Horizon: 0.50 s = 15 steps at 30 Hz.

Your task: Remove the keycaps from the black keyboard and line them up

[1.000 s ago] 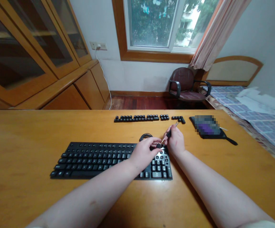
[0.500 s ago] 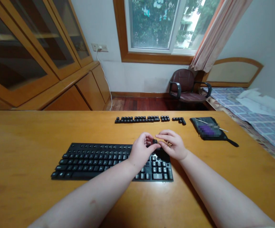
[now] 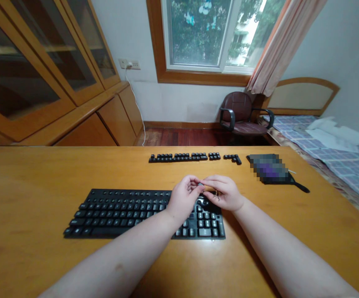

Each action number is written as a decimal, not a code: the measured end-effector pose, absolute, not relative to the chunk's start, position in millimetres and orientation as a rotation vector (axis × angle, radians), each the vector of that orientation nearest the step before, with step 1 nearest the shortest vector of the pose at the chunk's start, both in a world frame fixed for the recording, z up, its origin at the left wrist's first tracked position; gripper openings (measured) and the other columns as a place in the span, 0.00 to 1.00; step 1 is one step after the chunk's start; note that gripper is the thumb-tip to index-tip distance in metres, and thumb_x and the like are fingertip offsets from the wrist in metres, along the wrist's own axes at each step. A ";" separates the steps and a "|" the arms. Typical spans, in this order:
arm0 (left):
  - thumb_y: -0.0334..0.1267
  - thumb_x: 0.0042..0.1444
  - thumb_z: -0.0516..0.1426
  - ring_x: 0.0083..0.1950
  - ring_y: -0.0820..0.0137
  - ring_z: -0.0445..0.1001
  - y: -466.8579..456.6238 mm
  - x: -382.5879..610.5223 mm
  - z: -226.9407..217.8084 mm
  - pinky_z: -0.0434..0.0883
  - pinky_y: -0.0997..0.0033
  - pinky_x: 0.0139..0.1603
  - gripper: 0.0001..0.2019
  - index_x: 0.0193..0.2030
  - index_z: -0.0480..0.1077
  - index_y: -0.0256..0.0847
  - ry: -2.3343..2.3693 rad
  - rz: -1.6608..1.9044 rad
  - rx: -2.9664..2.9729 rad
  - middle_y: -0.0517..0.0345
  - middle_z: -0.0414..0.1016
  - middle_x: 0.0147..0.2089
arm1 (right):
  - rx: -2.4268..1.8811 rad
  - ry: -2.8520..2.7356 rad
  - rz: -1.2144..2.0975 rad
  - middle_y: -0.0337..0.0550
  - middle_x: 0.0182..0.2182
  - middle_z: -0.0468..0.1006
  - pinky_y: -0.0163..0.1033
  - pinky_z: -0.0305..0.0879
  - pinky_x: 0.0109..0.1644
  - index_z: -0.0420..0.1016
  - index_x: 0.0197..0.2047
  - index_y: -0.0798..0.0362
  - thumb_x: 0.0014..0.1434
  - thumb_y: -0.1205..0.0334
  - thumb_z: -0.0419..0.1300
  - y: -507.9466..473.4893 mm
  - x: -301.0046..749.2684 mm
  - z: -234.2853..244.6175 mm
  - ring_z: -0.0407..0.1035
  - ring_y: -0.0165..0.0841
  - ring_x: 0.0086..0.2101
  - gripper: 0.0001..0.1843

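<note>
A black keyboard point(image 3: 126, 213) lies on the wooden desk point(image 3: 42, 186), with its top row of keys bare. Both my hands hover over its right end, fingertips meeting. My left hand point(image 3: 183, 199) is closed in a pinch on a small black keycap point(image 3: 201, 184). My right hand point(image 3: 226, 193) is closed too, touching the same keycap from the right. A thin wire tool point(image 3: 216, 194) is tucked under its fingers and is mostly hidden. A row of loose black keycaps point(image 3: 179, 157) lies beyond the keyboard.
A black pouch point(image 3: 271, 170) with a strap lies at the desk's right rear. Past the desk stand a brown armchair point(image 3: 243, 112), a bed point(image 3: 337, 149) on the right and wooden glass-door cabinets point(image 3: 42, 82) on the left.
My right hand held the wire tool upright with the keycap at its tip. It has since lowered and folded the tool into the hand, and both hands now pinch the keycap together.
</note>
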<state>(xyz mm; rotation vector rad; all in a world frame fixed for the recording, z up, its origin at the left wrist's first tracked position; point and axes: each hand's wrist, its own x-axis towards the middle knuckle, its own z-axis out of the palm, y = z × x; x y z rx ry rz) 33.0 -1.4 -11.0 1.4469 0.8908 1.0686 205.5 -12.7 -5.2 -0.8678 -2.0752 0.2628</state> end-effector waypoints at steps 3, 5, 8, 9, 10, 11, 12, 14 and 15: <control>0.35 0.50 0.58 0.36 0.71 0.72 0.2 33.8 -10.9 0.70 0.70 0.40 0.06 0.34 0.66 0.38 0.894 1.075 1.411 0.59 0.71 0.32 | -0.909 -2.069 0.187 0.47 0.38 0.78 0.39 0.72 0.41 0.73 0.47 0.50 0.55 0.60 0.60 -11.7 204.7 -8.6 0.73 0.32 0.37 0.15; 0.35 0.49 0.58 0.36 0.70 0.73 1.7 34.0 -10.6 0.71 0.68 0.40 0.05 0.32 0.67 0.37 0.895 1.083 1.377 0.59 0.72 0.31 | -0.937 -2.068 0.140 0.46 0.38 0.78 0.39 0.72 0.42 0.74 0.46 0.49 0.56 0.60 0.59 -11.6 203.7 -11.2 0.73 0.32 0.37 0.14; 0.36 0.51 0.57 0.38 0.69 0.74 3.6 33.6 -10.1 0.71 0.66 0.43 0.05 0.33 0.68 0.37 0.882 1.088 1.362 0.57 0.74 0.33 | -0.972 -2.058 0.100 0.45 0.40 0.78 0.39 0.72 0.43 0.74 0.46 0.48 0.57 0.62 0.57 -11.5 202.9 -14.5 0.73 0.32 0.39 0.13; 0.37 0.52 0.56 0.39 0.68 0.74 3.8 33.2 -10.0 0.71 0.65 0.44 0.06 0.35 0.69 0.37 0.883 1.090 1.382 0.56 0.75 0.35 | -0.990 -2.049 0.094 0.45 0.40 0.78 0.40 0.72 0.44 0.73 0.47 0.48 0.58 0.63 0.56 -10.9 203.6 -15.3 0.73 0.32 0.39 0.13; 0.37 0.53 0.56 0.41 0.68 0.74 3.8 32.6 -9.9 0.71 0.64 0.46 0.07 0.37 0.69 0.37 0.895 1.094 1.418 0.54 0.75 0.37 | -1.017 -2.035 0.085 0.45 0.41 0.78 0.40 0.72 0.45 0.73 0.46 0.48 0.58 0.63 0.56 -9.6 205.2 -16.0 0.73 0.32 0.40 0.13; 0.37 0.54 0.56 0.42 0.67 0.73 3.5 32.0 -9.7 0.70 0.64 0.47 0.07 0.39 0.70 0.38 0.915 1.103 1.464 0.53 0.75 0.40 | -1.062 -2.021 0.075 0.45 0.42 0.78 0.40 0.71 0.46 0.73 0.46 0.49 0.58 0.63 0.55 -7.6 208.0 -16.6 0.73 0.32 0.40 0.13; 0.37 0.54 0.55 0.43 0.67 0.73 3.0 31.3 -9.4 0.70 0.64 0.47 0.08 0.40 0.70 0.38 0.938 1.108 1.516 0.52 0.75 0.41 | -1.127 -2.008 0.061 0.45 0.42 0.78 0.40 0.70 0.47 0.74 0.46 0.49 0.58 0.63 0.55 -4.8 211.9 -17.3 0.72 0.32 0.41 0.13; 0.37 0.55 0.55 0.43 0.67 0.72 1.7 30.0 -8.2 0.69 0.64 0.47 0.08 0.39 0.71 0.39 0.978 1.104 1.613 0.53 0.74 0.42 | -1.342 -1.981 0.026 0.45 0.43 0.77 0.41 0.68 0.49 0.74 0.46 0.50 0.58 0.63 0.54 2.7 223.1 -19.1 0.71 0.33 0.43 0.13; 0.38 0.55 0.54 0.43 0.67 0.72 1.0 29.5 -7.3 0.69 0.64 0.47 0.07 0.38 0.71 0.39 0.988 1.094 1.650 0.53 0.74 0.41 | -1.492 -1.959 0.003 0.45 0.43 0.77 0.42 0.67 0.49 0.74 0.46 0.50 0.58 0.63 0.54 7.0 229.9 -20.2 0.71 0.34 0.43 0.13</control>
